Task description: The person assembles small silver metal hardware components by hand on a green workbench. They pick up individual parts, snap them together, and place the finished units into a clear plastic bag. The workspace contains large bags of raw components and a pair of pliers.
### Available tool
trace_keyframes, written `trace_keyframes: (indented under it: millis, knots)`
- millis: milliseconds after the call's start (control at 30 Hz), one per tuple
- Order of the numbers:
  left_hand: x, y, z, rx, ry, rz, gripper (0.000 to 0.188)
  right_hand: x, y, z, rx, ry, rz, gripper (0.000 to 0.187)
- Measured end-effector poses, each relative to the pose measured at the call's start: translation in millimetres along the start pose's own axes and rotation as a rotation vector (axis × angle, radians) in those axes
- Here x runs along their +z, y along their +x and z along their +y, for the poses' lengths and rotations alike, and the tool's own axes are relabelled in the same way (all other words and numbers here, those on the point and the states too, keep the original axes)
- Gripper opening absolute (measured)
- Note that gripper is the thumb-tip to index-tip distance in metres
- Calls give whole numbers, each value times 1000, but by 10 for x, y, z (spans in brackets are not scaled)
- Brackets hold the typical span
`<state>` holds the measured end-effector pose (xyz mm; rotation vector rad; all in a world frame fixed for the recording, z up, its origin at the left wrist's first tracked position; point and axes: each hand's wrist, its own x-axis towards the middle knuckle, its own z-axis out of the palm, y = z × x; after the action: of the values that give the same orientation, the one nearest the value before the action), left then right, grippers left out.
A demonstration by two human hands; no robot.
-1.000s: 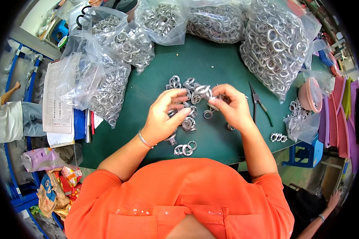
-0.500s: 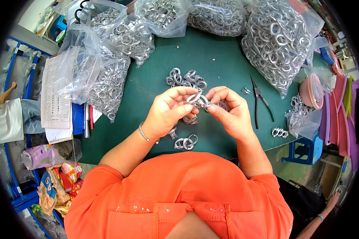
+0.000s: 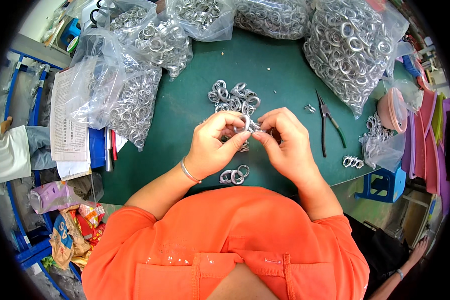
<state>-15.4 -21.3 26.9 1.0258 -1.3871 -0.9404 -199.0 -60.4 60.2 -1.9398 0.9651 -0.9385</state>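
Over the green table, my left hand [image 3: 215, 139] pinches a silver-grey metal ring [image 3: 245, 122] between thumb and fingers. My right hand [image 3: 289, 141] meets it, thumb and fingertips closed on a small ridged metal piece [image 3: 255, 126] against the ring. Whether the two are joined is too small to tell. Just beyond my fingers lies a loose pile of similar rings [image 3: 237, 98]; more of it is partly hidden under my hands. A few rings [image 3: 234, 175] rest between my wrists and the table's near edge.
Pliers [image 3: 330, 120] lie right of my right hand, near small metal bits [image 3: 310, 108]. Clear bags of rings [image 3: 342, 55] line the far side, and another bag [image 3: 135, 100] stands left beside printed paper [image 3: 69, 120]. A pink tub [image 3: 391, 111] is at the right edge.
My left wrist has turned and my fingertips have drawn closer together. The ring now stands more upright between my hands. The rings near the front edge have hardly moved.
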Motion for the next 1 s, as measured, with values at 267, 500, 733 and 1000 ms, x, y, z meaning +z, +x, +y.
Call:
trace_keyframes:
  millis: [267,500,733,1000]
  knots:
    - [-54,-33,4,-161,-226,-72,12,-85,21,-22,166,264,-168,20]
    - [-10,-17,43,30,29,-42,14,27,-27,207,251,379,-123,10]
    - [13,-51,51,235,410,-43,18,189,-115,122,396,305,-50,11]
    - [-38,-123,73,-167,-17,-73,12,158,-198,274,8,410,-94,9]
